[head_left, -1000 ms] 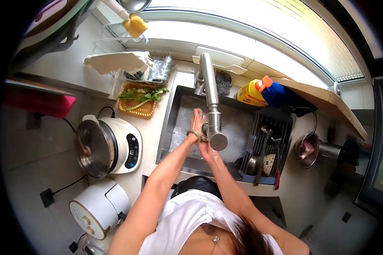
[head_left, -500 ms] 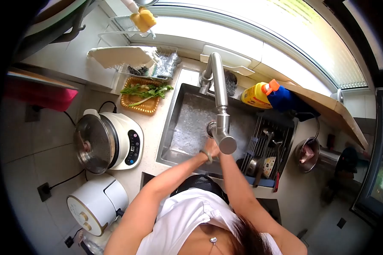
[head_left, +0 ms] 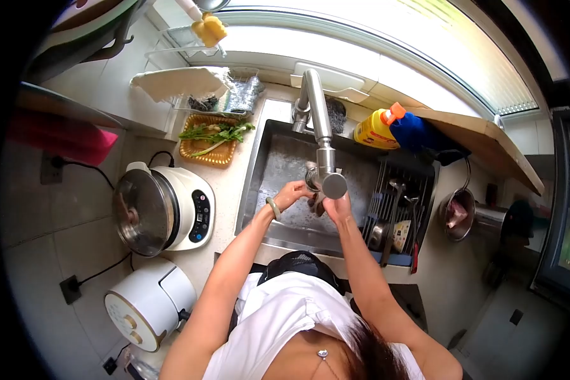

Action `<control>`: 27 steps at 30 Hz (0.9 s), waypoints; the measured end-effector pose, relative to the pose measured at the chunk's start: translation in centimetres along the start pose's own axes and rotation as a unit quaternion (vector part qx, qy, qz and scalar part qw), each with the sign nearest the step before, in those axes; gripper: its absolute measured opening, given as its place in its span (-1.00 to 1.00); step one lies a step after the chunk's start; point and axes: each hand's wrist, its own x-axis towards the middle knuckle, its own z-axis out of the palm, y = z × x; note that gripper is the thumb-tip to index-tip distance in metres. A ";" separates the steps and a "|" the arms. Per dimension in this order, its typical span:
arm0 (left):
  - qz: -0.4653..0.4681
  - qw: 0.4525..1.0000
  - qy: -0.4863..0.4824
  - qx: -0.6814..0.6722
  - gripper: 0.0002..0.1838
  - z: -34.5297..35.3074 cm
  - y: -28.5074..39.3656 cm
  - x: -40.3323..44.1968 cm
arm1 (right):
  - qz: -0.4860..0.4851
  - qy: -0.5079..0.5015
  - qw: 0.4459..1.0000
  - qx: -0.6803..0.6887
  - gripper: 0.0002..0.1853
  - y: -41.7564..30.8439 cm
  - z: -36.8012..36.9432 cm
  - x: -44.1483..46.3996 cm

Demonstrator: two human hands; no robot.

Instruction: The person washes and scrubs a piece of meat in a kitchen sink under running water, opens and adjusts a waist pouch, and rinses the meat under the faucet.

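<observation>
Both of my hands are inside the steel sink (head_left: 285, 223), under the tap (head_left: 324, 136). My left hand (head_left: 291, 194) comes in from the left with a bangle on its wrist, its fingers curled around the edge of something partly behind the tap head. My right hand (head_left: 338, 208) is just right of the tap head, fingers closed and partly covered by it. Between the hands a small dark brownish thing (head_left: 320, 206) shows; its kind cannot be made out.
A drain rack (head_left: 386, 212) with utensils fills the sink's right side. Behind it are a yellow bottle (head_left: 374, 132) and a wooden board (head_left: 487, 142). Left of the sink stand a basket of greens (head_left: 209, 159), an electric pot (head_left: 190, 209) and a white appliance (head_left: 152, 304).
My hands were close together below the tap head; now they are apart, the left moved left and up, the right slightly up and right. The view has shifted slightly.
</observation>
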 end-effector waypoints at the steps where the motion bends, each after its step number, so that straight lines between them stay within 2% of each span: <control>1: 0.006 1.000 0.007 0.011 -0.81 0.1 -1.2 0.2 | 0.015 -0.019 1.000 -0.006 -0.71 -0.2 0.4 -0.3; 3: 0.030 0.997 0.039 0.060 -0.79 0.0 -3.3 0.5 | -0.006 -0.002 0.999 -0.034 -0.70 -0.1 -0.2 -0.2; 5: -0.043 0.980 0.124 0.147 -0.77 0.8 0.6 -0.9 | -0.046 -0.034 0.989 -0.134 -0.71 -0.7 -0.6 -0.4; 6: 0.028 0.964 0.140 0.224 -0.76 0.4 0.9 -1.0 | -0.053 -0.006 0.990 -0.131 -0.72 -1.1 -0.5 -0.5; 9: 0.081 0.960 0.140 0.228 -0.76 -0.2 1.6 -1.4 | -0.050 0.045 0.988 -0.135 -0.79 -1.9 -0.5 -1.3; 10: 0.039 0.971 0.115 0.206 -0.78 -0.2 2.3 -1.5 | -0.044 0.032 0.983 -0.177 -0.75 -1.8 -0.8 -1.3; 11: 0.040 0.971 0.114 0.208 -0.78 -0.1 2.3 -1.5 | -0.046 0.031 0.983 -0.176 -0.75 -1.6 -0.8 -1.3; 13: 0.049 0.995 0.071 0.048 -0.76 -0.1 2.4 -1.4 | -0.063 0.033 0.924 -0.375 -0.54 -0.9 0.2 -1.4; 14: 0.050 0.995 0.070 0.049 -0.76 -0.2 2.5 -1.5 | -0.056 0.042 0.905 -0.420 -0.35 -1.1 0.6 -1.6; 15: 0.022 0.998 0.060 -0.012 -0.77 -0.3 3.2 -1.6 | -0.057 0.042 0.905 -0.419 -0.35 -0.9 -0.2 -1.2; 16: -0.007 0.996 0.049 -0.074 -0.78 -0.2 4.0 -1.9 | -0.118 0.097 0.836 -0.528 -0.35 -0.5 -1.5 -0.6; 17: -0.006 0.996 0.049 -0.073 -0.78 0.0 4.9 -2.2 | -0.175 0.149 0.747 -0.624 -0.35 -0.1 -2.8 -0.1; 18: -0.006 0.998 0.059 -0.032 -0.79 0.3 6.0 -2.6 | -0.175 0.149 0.747 -0.623 -0.35 -0.1 -2.1 -0.4; 20: -0.004 0.998 0.069 0.011 -0.81 0.5 6.7 -2.6 | -0.231 0.217 0.682 -0.659 -0.33 0.2 0.7 -1.7; 21: -0.010 0.997 0.065 0.044 -0.81 0.7 6.5 -2.4 | -0.244 0.153 0.715 -0.637 -0.35 0.8 0.6 -1.8; 23: -0.019 0.995 0.058 0.078 -0.82 0.9 5.3 -2.1 | -0.133 0.047 0.795 -0.591 -0.33 1.5 -2.3 -0.6; 24: 0.013 0.998 0.057 0.034 -0.82 1.0 4.8 -1.9 | -0.134 0.049 0.795 -0.590 -0.33 1.6 -2.3 -0.7; 26: 0.045 0.997 0.054 -0.008 -0.82 0.7 4.0 -1.4 | -0.061 0.118 0.904 -0.406 -0.43 2.2 -2.1 -0.8; 27: 0.032 0.998 0.054 -0.031 -0.81 0.5 4.1 -1.4 | -0.063 0.119 0.905 -0.404 -0.43 2.5 -2.8 -0.4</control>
